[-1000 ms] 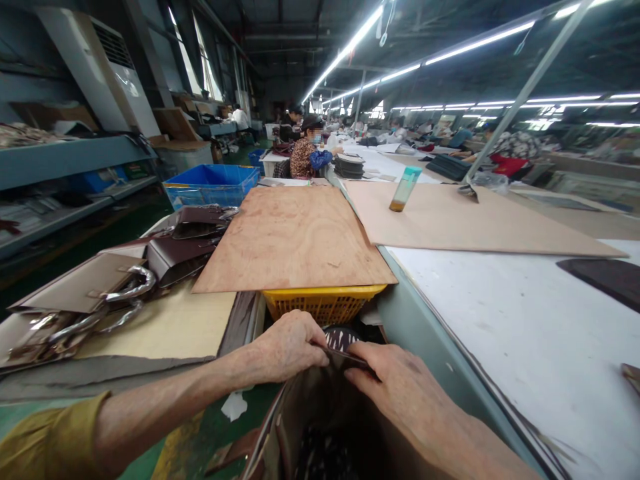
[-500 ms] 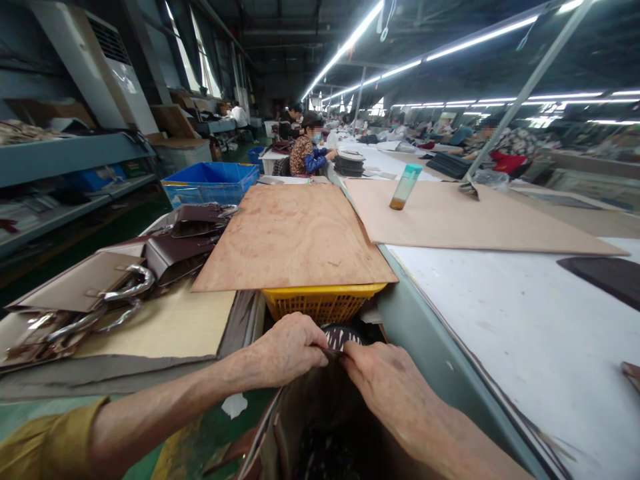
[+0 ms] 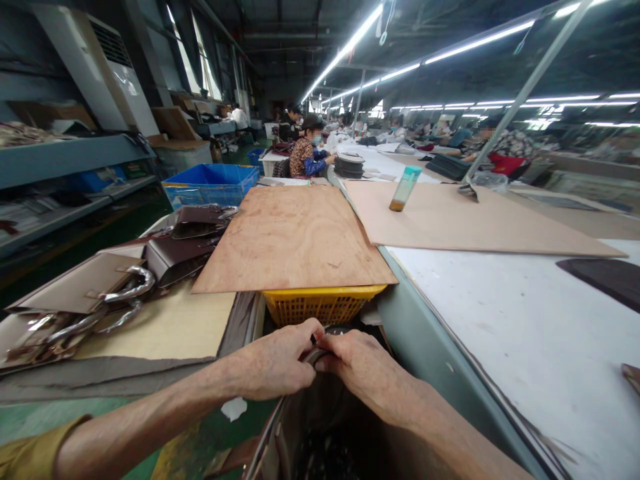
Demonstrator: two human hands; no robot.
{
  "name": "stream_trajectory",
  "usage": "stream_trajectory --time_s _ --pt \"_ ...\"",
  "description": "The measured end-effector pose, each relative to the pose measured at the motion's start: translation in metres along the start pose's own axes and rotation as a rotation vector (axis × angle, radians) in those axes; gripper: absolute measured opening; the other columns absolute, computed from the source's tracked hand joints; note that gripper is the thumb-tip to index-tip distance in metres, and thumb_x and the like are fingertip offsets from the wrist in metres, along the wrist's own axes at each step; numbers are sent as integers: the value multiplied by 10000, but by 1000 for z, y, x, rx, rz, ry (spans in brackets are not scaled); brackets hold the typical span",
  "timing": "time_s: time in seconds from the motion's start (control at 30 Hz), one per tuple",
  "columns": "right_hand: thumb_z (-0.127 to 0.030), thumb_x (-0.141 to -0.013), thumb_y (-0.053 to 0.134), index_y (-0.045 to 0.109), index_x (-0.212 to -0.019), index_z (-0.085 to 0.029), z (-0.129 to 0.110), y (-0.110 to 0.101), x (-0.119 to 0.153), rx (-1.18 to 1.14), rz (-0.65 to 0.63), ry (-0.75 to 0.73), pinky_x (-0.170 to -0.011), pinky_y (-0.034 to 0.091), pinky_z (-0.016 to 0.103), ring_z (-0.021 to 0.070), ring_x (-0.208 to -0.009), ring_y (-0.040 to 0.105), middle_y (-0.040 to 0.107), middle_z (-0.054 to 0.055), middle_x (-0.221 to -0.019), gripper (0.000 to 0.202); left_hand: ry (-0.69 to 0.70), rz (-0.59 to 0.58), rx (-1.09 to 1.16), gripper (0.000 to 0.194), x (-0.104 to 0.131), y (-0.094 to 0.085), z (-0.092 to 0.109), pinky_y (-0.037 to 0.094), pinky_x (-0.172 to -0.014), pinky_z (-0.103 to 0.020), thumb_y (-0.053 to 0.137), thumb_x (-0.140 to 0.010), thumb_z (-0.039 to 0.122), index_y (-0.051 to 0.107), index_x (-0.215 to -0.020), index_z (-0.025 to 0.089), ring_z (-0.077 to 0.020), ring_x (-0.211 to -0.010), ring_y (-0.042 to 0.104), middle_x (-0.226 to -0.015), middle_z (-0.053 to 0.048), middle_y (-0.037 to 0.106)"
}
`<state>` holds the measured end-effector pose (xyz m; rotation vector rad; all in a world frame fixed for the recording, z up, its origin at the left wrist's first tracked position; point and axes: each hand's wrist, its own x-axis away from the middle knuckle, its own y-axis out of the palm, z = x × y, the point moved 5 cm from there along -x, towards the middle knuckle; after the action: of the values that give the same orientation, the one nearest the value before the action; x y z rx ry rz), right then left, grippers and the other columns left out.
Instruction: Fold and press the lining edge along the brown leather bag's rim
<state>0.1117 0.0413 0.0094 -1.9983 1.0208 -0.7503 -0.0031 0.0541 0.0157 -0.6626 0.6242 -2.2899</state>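
Note:
A handbag stands upright below my hands with its mouth facing me. Its inside is dark, and I cannot make out the dark, shiny contents near the bottom. My left hand is closed, thumb and fingers pinching the bag's far rim. Right beside it, my right hand also pinches that rim, with the edge bent into a small curve between the two hands. A brown strap hangs at the bag's left side. My fingertips partly hide a dark patterned piece behind the rim.
A plywood board lies across a yellow basket ahead. Finished-looking handbags are piled at left, near a blue crate. At right, a white-topped table carries a tan board and a bottle. A co-worker sits farther back.
Both hands have come closer together, the right one shifting left along the rim. The rim between them, flatter before, is now curled. The bag itself stays in about the same place.

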Motion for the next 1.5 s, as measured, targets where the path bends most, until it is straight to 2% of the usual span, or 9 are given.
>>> stream_trajectory --time_s 0.23,0.43,0.5,0.67,0.8,1.03,1.23,1.4,1.5 --pt "-246 -866 448 636 -837 -219 -5 4 -6 137 87 -20 -577 330 250 174 -685 630 680 13 -720 192 -39 -67 236 411 11 0 -17 204 -406 -196 405 -598 78 443 -994 184 -80 -513 351 -616 81 456" --pt "-217 -828 432 658 -864 -229 -4 0 -23 114 45 -37 -689 358 249 179 -830 621 691 19 -834 229 -27 -66 412 491 0 -4 -31 183 -398 -199 415 -584 98 411 -1070 169 -74 -462 299 -589 85 435" --pt "-223 -805 445 667 -845 -230 0 -9 -29 126 31 -40 -708 351 255 186 -872 602 686 20 -866 226 15 -81 403 505 -11 -11 -31 181 -412 -197 442 -560 103 434 -1063 151 -72 -463 291 -557 89 410" --pt "-240 -695 517 660 -680 -208 14 -32 -34 141 3 43 -568 306 244 172 -699 562 609 1 -647 148 -1 -219 199 505 -45 -26 -38 231 -428 -180 507 -518 133 527 -1022 163 -83 -477 362 -566 77 465" --pt "-229 -655 515 575 -555 -183 27 -36 -22 113 4 135 -492 242 232 128 -550 460 447 -34 -516 125 -22 -144 86 353 -59 -27 -46 235 -424 -189 507 -527 155 580 -872 136 -89 -476 378 -595 53 491" --pt "-195 -691 458 431 -529 -179 33 -28 19 11 -15 201 -457 203 217 93 -490 359 341 -60 -489 164 120 -37 4 284 -40 -9 -27 318 -548 -192 557 -542 126 638 -812 163 -134 -684 493 -698 42 562" --pt "-193 -719 444 371 -543 -186 35 -18 35 -78 -14 236 -463 193 230 98 -510 342 293 -60 -520 190 177 -50 -37 286 -30 -6 -23 333 -540 -178 578 -606 178 653 -882 180 -128 -659 505 -709 42 578" --pt "-211 -723 433 342 -555 -193 44 -10 39 -164 -34 289 -470 182 245 103 -520 311 257 -61 -525 192 195 -58 -1 255 -30 -3 -13 351 -598 -175 487 -727 219 674 -884 148 -125 -678 510 -743 12 613" --pt "-209 -724 425 340 -570 -196 47 -7 41 -211 -50 301 -481 189 245 104 -529 304 264 -61 -543 176 149 -44 -53 253 -32 -1 -5 330 -558 -178 468 -747 239 690 -804 135 -117 -618 475 -634 18 558"
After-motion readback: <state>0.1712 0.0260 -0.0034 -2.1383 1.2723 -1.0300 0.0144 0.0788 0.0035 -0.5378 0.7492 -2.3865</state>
